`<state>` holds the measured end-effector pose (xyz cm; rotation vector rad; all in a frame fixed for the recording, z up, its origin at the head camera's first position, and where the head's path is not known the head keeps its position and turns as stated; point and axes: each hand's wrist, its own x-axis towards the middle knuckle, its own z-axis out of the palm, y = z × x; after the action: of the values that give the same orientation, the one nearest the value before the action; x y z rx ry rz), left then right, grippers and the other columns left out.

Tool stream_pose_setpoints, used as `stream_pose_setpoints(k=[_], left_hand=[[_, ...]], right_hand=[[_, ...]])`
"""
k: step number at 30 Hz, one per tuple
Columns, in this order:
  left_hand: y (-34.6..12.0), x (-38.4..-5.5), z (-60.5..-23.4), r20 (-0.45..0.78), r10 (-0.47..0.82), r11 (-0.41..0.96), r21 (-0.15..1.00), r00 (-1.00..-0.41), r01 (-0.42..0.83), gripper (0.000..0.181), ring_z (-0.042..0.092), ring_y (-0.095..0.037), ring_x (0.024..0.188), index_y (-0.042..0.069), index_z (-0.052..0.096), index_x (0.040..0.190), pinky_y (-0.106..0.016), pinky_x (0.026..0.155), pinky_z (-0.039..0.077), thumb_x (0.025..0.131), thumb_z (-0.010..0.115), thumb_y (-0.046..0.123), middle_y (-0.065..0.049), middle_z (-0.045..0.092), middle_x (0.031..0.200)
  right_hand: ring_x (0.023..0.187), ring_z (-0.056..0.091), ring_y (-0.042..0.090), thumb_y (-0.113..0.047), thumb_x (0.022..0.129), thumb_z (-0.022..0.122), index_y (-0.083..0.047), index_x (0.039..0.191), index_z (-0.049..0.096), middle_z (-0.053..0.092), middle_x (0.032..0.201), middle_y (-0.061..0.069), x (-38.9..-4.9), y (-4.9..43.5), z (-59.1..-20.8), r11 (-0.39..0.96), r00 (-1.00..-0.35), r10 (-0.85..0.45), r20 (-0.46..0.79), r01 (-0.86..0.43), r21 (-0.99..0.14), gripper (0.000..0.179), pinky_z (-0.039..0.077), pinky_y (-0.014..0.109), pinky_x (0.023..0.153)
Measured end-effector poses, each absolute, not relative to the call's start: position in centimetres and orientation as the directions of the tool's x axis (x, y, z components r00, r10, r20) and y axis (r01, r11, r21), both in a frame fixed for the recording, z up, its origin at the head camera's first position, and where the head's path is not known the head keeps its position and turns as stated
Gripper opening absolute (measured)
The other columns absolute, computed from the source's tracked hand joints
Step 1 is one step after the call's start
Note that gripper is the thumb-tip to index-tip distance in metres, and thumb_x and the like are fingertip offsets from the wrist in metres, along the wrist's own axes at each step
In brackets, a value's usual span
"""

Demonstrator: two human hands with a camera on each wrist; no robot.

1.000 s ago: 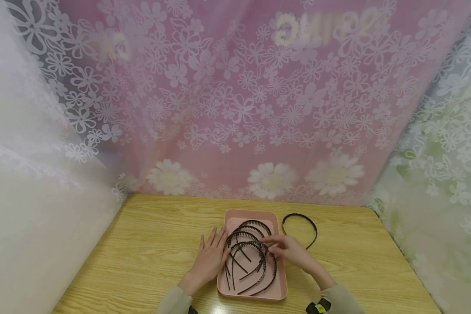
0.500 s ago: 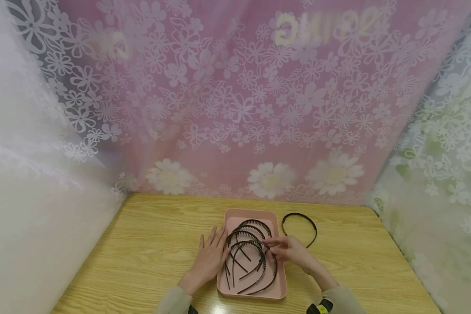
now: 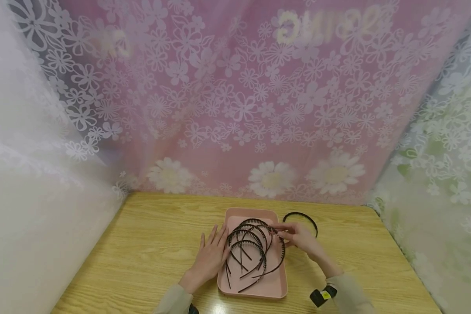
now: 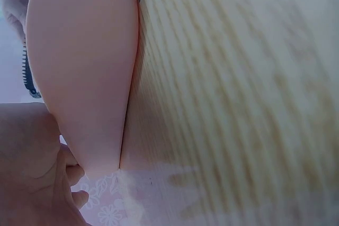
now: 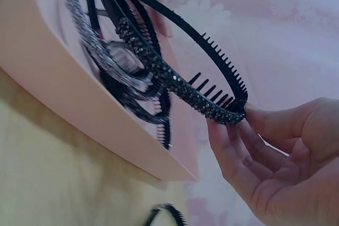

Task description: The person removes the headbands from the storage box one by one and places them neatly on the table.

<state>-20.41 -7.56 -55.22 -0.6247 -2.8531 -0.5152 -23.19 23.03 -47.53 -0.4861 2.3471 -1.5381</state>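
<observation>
Below, tray (image 3: 274, 281) on table (image 3: 157, 237); behind, floral curtain (image 3: 251, 109).

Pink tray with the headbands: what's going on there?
A person is handling black headbands. The right hand pinches a stone-studded headband by its arch, at the right side of the pink tray; whether its ends touch the others isn't clear. The left hand rests at the tray's left edge. Several other headbands, one with silvery glitter, lie overlapping in the tray. One more headband lies on the table, to the right of the tray.
</observation>
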Motion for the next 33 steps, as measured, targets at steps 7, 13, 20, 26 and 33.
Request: stream_pose_setpoints(k=[7,13,20,26,33], left_hand=[[-7.6,-20.5,-55.2,0.233,0.371,0.854,0.294,-0.899,0.429,0.056,0.025,-0.040,0.151,0.002,0.037,0.156,-0.070,0.115,0.022,0.108,0.050,0.028,-0.013,0.031,0.164],[-7.5,-20.6,-55.2,0.231,0.373,0.853,0.296,-0.898,0.430,0.056,0.024,-0.040,0.152,0.002,0.037,0.156,-0.070,0.115,0.022,0.108,0.049,0.028,-0.013,0.031,0.164],[-7.4,-20.7,-55.4,0.236,0.372,0.851,0.299,-0.898,0.432,0.056,0.024,-0.040,0.151,0.002,0.038,0.156,-0.070,0.115,0.021,0.108,0.049,0.028,-0.013,0.031,0.164],[-7.5,-20.7,-55.4,0.240,0.372,0.850,0.301,-0.897,0.433,0.056,0.024,-0.040,0.152,0.002,0.038,0.156,-0.070,0.115,0.021,0.108,0.049,0.028,-0.013,0.031,0.164],[-7.5,-20.6,-55.4,0.224,0.362,0.854,0.309,-0.905,0.418,0.056,0.023,-0.039,0.152,0.003,0.037,0.157,-0.069,0.116,0.020,0.108,0.049,0.028,-0.012,0.030,0.165]], right_hand=[[0.100,0.066,0.032,-0.009,0.105,0.054,0.006,0.139,0.058,0.062,0.130,0.030,-24.0,24.0,-45.9,0.429,-0.920,-0.392,-0.024,-0.159,-0.889,0.037,0.059,0.047,0.077],[0.102,0.066,0.031,-0.009,0.106,0.052,0.004,0.140,0.058,0.061,0.132,0.029,-24.7,24.8,-45.4,0.447,-0.923,-0.384,-0.023,-0.164,-0.880,0.037,0.060,0.041,0.077],[0.094,0.065,0.016,-0.009,0.107,0.050,0.006,0.142,0.054,0.063,0.129,0.027,-25.2,26.3,-44.7,0.421,-0.929,-0.369,-0.020,-0.148,-0.895,0.039,0.059,0.040,0.077],[0.090,0.065,0.011,-0.008,0.107,0.049,0.009,0.144,0.050,0.064,0.129,0.025,-25.6,28.6,-44.2,0.420,-0.944,-0.331,0.002,-0.149,-0.895,0.040,0.059,0.041,0.079],[0.094,0.065,0.007,-0.009,0.108,0.048,0.009,0.146,0.047,0.056,0.136,0.034,-25.8,31.8,-43.9,0.473,-0.963,-0.267,0.026,-0.155,-0.867,0.043,0.058,0.046,0.084]])
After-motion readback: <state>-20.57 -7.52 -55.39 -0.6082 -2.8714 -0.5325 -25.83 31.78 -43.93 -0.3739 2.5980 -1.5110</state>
